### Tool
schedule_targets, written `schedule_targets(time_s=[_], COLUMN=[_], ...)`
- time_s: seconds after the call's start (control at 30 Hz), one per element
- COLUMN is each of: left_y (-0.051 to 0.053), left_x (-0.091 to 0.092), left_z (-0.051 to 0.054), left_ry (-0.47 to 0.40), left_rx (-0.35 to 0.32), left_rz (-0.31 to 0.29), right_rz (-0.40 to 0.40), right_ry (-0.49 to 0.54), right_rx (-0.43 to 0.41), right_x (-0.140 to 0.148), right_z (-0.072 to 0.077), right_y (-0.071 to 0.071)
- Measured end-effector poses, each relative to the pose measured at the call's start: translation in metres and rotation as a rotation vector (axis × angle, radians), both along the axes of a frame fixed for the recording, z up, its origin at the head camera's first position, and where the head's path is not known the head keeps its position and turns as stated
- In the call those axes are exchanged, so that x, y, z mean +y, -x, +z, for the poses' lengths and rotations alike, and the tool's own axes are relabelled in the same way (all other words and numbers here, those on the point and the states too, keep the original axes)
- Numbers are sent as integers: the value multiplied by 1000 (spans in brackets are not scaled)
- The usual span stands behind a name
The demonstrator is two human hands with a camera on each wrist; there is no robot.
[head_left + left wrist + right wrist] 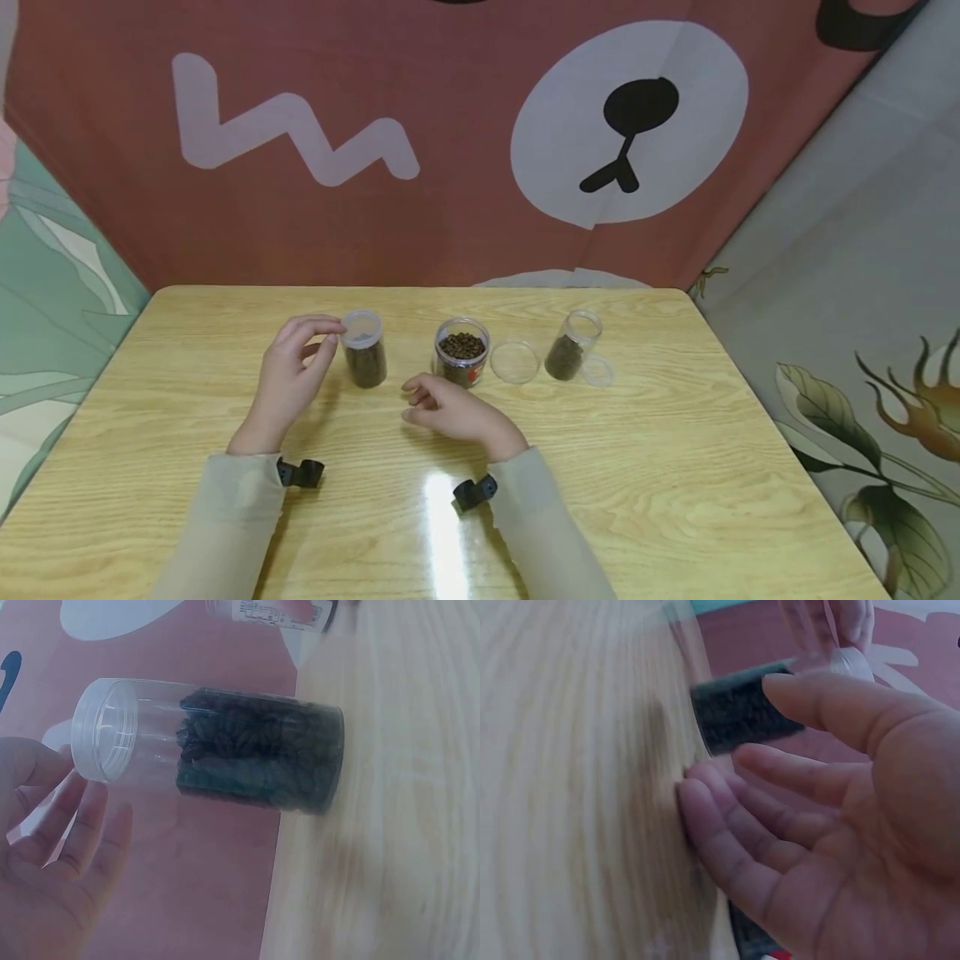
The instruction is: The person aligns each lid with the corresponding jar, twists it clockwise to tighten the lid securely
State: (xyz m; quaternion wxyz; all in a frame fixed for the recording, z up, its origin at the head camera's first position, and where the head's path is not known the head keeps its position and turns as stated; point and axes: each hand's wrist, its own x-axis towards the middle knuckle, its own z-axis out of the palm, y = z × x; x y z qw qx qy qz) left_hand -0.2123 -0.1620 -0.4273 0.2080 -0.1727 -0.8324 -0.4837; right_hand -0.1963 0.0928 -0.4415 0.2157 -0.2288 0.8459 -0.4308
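A tall clear jar [365,358] with a translucent lid [362,327] stands upright on the table, about two-thirds full of dark seed-like pieces [255,750]. At its left, my left hand [298,367] has its fingertips at the lid's edge, the fingers loosely bent and not wrapped round the jar. My right hand [457,412] hovers low over the table between this jar and an uncapped jar of brown beans [462,354]. In the right wrist view its fingers [735,855] are relaxed, with nothing between them and the thumb.
To the right of the bean jar lies a clear round lid [515,362]. Beyond it a clear open jar [573,346] of dark pieces leans at an angle, beside a smaller lid [597,371]. The wooden table [675,467] meets a printed cloth [450,225] at its back edge.
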Motion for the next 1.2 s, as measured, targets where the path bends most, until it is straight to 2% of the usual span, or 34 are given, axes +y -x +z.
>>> schedule_targets(time_s=[0.2, 0.33, 0.5, 0.7, 0.87, 1.03, 1.2], left_y=[-1, -1, -1, -4, -7, -9, -11], left_x=[2, 3, 6, 10, 17, 23, 28], left_z=[1, 0, 3, 7, 11, 9, 8], left_ry=[36, 55, 66, 94, 119, 132, 153], left_rx=[39, 82, 137, 184, 205, 235, 249], left_rz=[14, 7, -6, -16, -46, -93, -146], right_rz=[34, 62, 41, 20, 12, 1, -64], right_ry=[-73, -93, -114, -129, -119, -122, -168], right_rx=[4, -42, -92, -100, -92, -67, -39], right_x=[10, 20, 34, 47, 55, 61, 69], right_z=[7, 13, 19, 23, 24, 25, 26], right_y=[-1, -2, -2, -1, 1, 2, 3])
